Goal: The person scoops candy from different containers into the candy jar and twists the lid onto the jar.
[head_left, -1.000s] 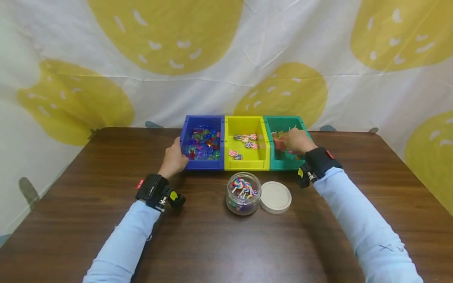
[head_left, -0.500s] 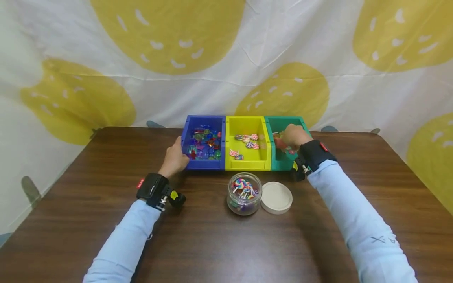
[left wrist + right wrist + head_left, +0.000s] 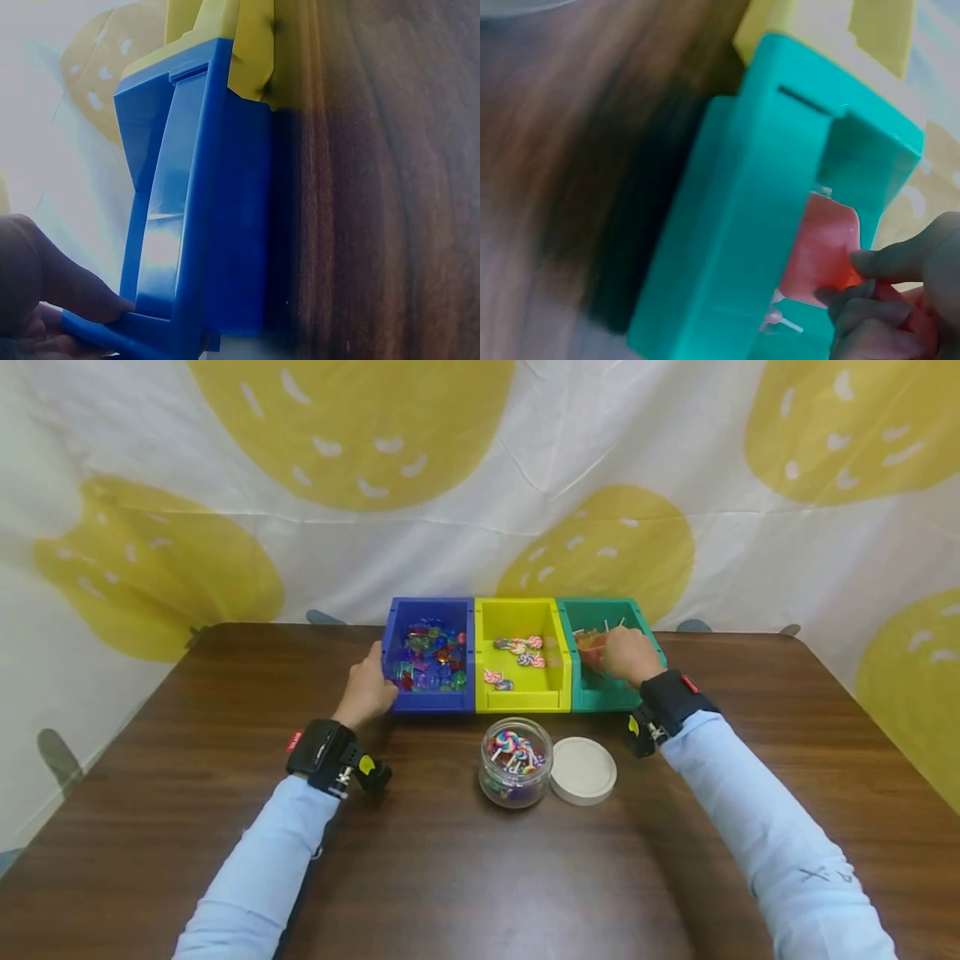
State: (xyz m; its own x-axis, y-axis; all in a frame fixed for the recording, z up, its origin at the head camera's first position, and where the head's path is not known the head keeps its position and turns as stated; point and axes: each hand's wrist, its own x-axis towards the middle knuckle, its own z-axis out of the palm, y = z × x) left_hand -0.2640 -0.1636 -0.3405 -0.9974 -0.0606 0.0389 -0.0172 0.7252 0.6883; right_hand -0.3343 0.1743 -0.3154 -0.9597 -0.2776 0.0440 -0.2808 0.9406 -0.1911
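Note:
My left hand (image 3: 367, 689) grips the left wall of the blue bin (image 3: 433, 702), its thumb over the rim in the left wrist view. Clear coloured gem-like pieces (image 3: 435, 653) lie in that bin. My right hand (image 3: 632, 656) reaches into the green bin (image 3: 609, 698) and pinches a small red scoop (image 3: 821, 251) by its handle. The scoop's blade is down inside the bin among small lollipop pieces (image 3: 774, 316), and how much it bears is hidden. Between these two bins stands the yellow bin (image 3: 522, 700), with several lollipop pieces (image 3: 531, 660) in it.
In front of the yellow bin stands an uncapped glass jar (image 3: 516, 792), with striped lollipop pieces and other bits inside. A white lid (image 3: 583, 771) lies just right of it on the brown table (image 3: 480, 885). A patterned cloth (image 3: 420, 552) hangs behind the bins.
My right hand shifted a little left and back within the green bin, then came right again with the scoop. The left hand keeps its hold on the blue bin.

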